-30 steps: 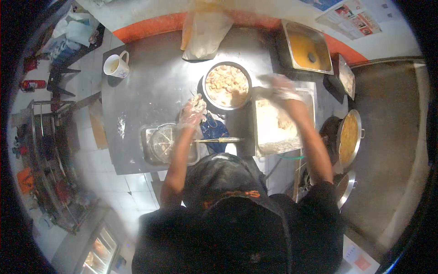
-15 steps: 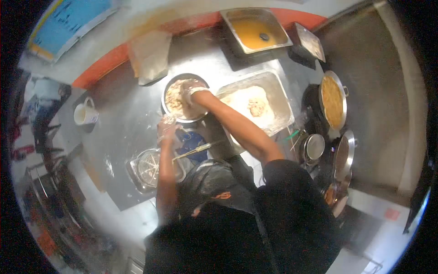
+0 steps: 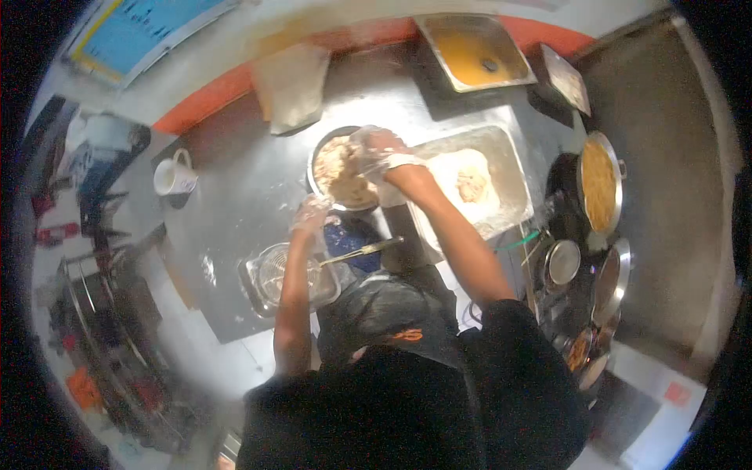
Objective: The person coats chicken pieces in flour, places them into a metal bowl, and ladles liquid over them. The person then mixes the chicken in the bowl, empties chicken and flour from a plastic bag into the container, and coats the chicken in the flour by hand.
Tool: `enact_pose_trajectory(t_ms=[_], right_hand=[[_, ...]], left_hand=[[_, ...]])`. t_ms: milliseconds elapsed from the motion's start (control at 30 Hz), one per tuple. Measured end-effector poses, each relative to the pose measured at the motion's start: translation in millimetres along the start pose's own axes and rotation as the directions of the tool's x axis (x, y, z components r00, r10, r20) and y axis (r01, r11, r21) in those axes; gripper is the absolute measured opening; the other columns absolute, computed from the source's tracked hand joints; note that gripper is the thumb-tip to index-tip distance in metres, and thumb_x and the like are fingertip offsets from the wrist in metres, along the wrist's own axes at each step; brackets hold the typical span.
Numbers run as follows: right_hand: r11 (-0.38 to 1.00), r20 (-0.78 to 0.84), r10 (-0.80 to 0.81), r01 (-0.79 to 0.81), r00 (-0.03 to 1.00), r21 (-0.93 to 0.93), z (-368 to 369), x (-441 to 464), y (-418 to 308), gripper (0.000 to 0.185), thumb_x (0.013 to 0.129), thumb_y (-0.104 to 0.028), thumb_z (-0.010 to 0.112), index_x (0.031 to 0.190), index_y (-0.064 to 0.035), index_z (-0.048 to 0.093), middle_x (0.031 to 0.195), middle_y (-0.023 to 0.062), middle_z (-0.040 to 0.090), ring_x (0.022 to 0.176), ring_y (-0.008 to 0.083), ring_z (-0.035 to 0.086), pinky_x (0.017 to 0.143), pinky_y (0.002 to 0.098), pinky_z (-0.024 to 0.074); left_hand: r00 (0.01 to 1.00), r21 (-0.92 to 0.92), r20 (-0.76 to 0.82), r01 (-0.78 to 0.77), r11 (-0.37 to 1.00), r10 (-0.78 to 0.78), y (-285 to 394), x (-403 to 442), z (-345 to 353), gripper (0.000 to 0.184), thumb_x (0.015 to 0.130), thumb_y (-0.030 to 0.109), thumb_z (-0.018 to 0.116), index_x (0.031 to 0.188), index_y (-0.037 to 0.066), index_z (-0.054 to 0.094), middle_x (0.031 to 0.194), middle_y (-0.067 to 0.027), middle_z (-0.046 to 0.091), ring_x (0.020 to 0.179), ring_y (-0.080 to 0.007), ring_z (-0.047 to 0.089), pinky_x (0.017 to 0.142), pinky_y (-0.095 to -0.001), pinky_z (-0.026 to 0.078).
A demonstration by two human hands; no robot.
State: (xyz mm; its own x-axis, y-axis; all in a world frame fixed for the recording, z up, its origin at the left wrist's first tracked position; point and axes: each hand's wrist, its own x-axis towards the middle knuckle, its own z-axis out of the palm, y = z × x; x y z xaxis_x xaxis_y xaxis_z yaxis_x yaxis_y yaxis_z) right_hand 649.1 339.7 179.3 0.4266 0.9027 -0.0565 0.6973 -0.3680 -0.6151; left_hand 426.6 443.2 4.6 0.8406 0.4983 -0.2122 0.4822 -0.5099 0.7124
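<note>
One left hand point(image 3: 313, 213), one right hand point(image 3: 382, 150), both gloved, grips indiscernible, at one round bowl point(image 3: 356, 208); one rectangular pan point(image 3: 511, 174).

Metal table point(image 3: 235, 196), mug point(image 3: 175, 177), bowl point(image 3: 312, 180), tray point(image 3: 511, 176)

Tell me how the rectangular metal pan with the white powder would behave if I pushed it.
The rectangular metal pan would likely stay stiff, since its walls look like rigid metal. It's probably hard to tip, given its broad footprint. The white powder looks loose, so a shove might shift some.
</note>
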Motion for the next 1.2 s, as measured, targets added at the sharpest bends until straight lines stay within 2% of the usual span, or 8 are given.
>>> enact_pose_trajectory(t_ms=[133, 200, 333, 500, 733, 867, 1067, 1200], right_hand=[[0.994, 0.125, 0.012, 0.002, 0.992, -0.111, -23.0, 9.6, 16.9, 0.034, 0.071, -0.027, 0.064, 0.094, -0.0039, 0.058, 0.091, 0.0194, 0.059, 0.089, 0.0318, 0.057, 0.073, 0.0382, 0.0470], [0.999, 0.114, 0.039, -0.040, 0.993, 0.005, -39.0, 6.0, 49.9, 0.033, 0.072, -0.028, 0.063, 0.095, -0.0054, 0.057, 0.091, 0.0169, 0.059, 0.086, 0.0278, 0.058, 0.072, 0.0366, 0.0475], [0.920, 0.146, 0.177, -0.217, 0.973, 0.328, -88.9, -10.3, 81.8, 0.028, 0.076, -0.029, 0.059, 0.096, -0.0089, 0.055, 0.089, 0.0099, 0.059, 0.079, 0.0174, 0.057, 0.069, 0.0317, 0.0478], [0.758, 0.343, 0.061, 0.181, 0.937, -0.627, -174.2, -43.2, -1.5, 0.022, 0.079, -0.023, 0.055, 0.099, -0.0126, 0.056, 0.093, 0.0037, 0.058, 0.079, 0.0141, 0.055, 0.073, 0.0279, 0.0451], [0.925, 0.216, 0.230, -0.144, 0.949, -0.352, -112.2, -85.0, -0.4, 0.018, 0.075, -0.020, 0.054, 0.085, -0.0089, 0.062, 0.090, 0.0079, 0.060, 0.083, 0.0201, 0.057, 0.073, 0.0310, 0.0452], [0.979, 0.140, 0.125, -0.098, 0.982, -0.181, -58.5, -91.5, -2.2, 0.018, 0.072, -0.021, 0.056, 0.085, -0.0096, 0.063, 0.090, 0.0081, 0.061, 0.083, 0.0210, 0.057, 0.073, 0.0317, 0.0451], [0.998, 0.138, 0.008, 0.000, 0.990, -0.060, 51.1, -44.4, -27.0, 0.020, 0.069, -0.023, 0.059, 0.084, -0.0106, 0.064, 0.090, 0.0083, 0.061, 0.084, 0.0225, 0.057, 0.074, 0.0329, 0.0450], [1.000, 0.138, -0.015, 0.017, 0.990, -0.016, 93.1, -15.2, -19.6, 0.021, 0.067, -0.024, 0.061, 0.083, -0.0112, 0.064, 0.090, 0.0085, 0.061, 0.084, 0.0234, 0.057, 0.074, 0.0336, 0.0449]], left_hand=[[0.935, -0.026, 0.058, 0.351, 0.936, -0.349, -11.2, -1.4, 5.2, 0.033, 0.080, 0.027, 0.054, 0.104, 0.005, 0.057, 0.106, -0.0099, 0.058, 0.099, -0.0243, 0.053, 0.085, -0.0328, 0.040], [0.989, 0.392, 0.118, -0.129, 0.911, 0.089, -17.1, -12.8, 6.4, 0.037, 0.080, 0.028, 0.052, 0.112, 0.010, 0.053, 0.117, -0.0064, 0.052, 0.109, -0.0237, 0.046, 0.093, -0.0322, 0.034], [0.978, 0.280, 0.148, 0.099, 0.955, -0.145, -23.9, -13.4, 11.0, 0.043, 0.078, 0.029, 0.051, 0.119, 0.020, 0.047, 0.125, -0.0043, 0.045, 0.116, -0.0238, 0.038, 0.099, -0.0328, 0.028], [0.958, 0.208, 0.127, 0.228, 0.951, -0.257, 6.5, -9.7, -15.5, 0.047, 0.076, 0.031, 0.053, 0.120, 0.015, 0.046, 0.123, -0.0070, 0.047, 0.111, -0.0268, 0.043, 0.096, -0.0347, 0.033], [0.996, -0.185, -0.022, 0.078, 0.980, -0.083, -15.7, -21.5, -24.0, 0.045, 0.076, 0.027, 0.056, 0.113, 0.002, 0.050, 0.106, -0.0094, 0.056, 0.097, -0.0249, 0.051, 0.084, -0.0324, 0.040], [0.926, -0.813, 0.147, 0.314, 0.490, -0.348, -15.1, -7.6, -27.2, 0.045, 0.078, 0.026, 0.056, 0.113, -0.001, 0.047, 0.098, -0.0090, 0.059, 0.086, -0.0251, 0.055, 0.074, -0.0299, 0.045], [0.822, -0.772, 0.046, 0.390, 0.502, -0.568, 4.6, -31.1, -54.2, 0.041, 0.079, 0.018, 0.058, 0.112, -0.003, 0.047, 0.096, -0.0129, 0.056, 0.086, -0.0224, 0.054, 0.066, -0.0314, 0.048], [0.982, -0.423, 0.009, 0.173, 0.889, -0.187, -23.9, -29.7, -50.4, 0.037, 0.082, 0.015, 0.051, 0.114, -0.004, 0.045, 0.105, -0.0146, 0.051, 0.091, -0.0239, 0.051, 0.074, -0.0366, 0.047]])
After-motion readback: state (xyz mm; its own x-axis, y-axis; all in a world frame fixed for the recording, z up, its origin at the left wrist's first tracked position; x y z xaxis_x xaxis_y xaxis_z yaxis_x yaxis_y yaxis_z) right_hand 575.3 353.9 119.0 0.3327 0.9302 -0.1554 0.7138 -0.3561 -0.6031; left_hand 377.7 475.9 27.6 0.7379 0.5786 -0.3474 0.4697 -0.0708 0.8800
